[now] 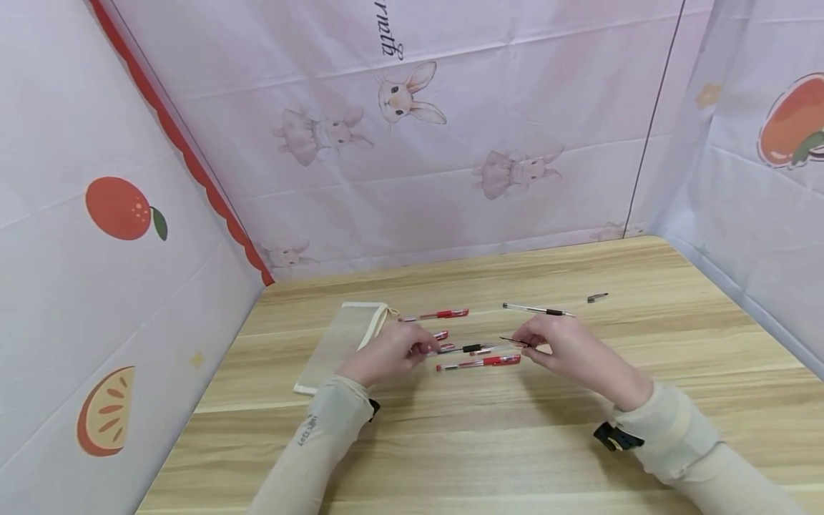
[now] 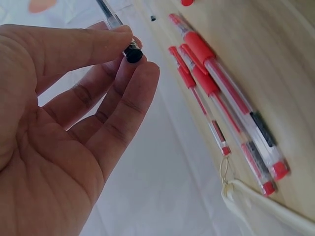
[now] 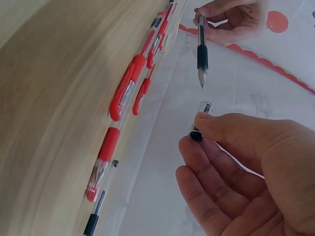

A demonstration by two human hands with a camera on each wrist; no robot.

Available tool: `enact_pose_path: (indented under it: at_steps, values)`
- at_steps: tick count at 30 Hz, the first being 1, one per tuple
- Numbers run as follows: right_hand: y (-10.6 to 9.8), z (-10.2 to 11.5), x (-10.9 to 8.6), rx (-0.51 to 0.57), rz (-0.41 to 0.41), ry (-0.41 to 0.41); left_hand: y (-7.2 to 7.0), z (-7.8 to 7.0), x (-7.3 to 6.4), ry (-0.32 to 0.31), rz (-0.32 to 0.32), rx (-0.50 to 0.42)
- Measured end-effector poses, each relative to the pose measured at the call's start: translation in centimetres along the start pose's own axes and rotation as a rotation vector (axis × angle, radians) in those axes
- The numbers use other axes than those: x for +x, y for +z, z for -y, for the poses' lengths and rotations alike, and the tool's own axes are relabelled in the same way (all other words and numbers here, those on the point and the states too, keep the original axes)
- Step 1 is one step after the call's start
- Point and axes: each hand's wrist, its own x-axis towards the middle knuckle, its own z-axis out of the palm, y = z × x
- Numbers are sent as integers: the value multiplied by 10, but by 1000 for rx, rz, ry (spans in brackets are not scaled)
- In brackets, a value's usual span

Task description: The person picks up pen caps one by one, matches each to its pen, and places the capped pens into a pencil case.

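Note:
My left hand pinches the black-plugged rear end of an uncapped gel pen between thumb and index finger. Its other fingers are loosely bent in the left wrist view. A black grip sits near the pen's metal tip, which points toward my right hand. That hand holds a clear pen cap with a black end between thumb and fingertips. The cap's open mouth faces the tip, with a small gap between them in the right wrist view. Below the hands lie red gel pens, capped, on the wooden table.
At the back right lies another uncapped black pen, with a loose black cap beyond it. A pale zip pouch lies flat left of the pens. Printed cloth walls the table's back and sides.

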Motion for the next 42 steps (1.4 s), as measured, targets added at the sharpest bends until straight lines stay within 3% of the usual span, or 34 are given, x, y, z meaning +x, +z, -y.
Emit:
enact_pose_path:
  at_steps: [11,24,34,42]
  values:
    - [9,5,0,-11,6,-46,5,-8,1,-66,75,-86]
    - [16,8,3,24,52,-56,9,-10,4,-72,97,-74]
    - [17,11,6,52,58,-68,11,-12,7,-30,91,-64]
    - [17,7,7,43,68,-84,12,-15,10,-45,95,-52]
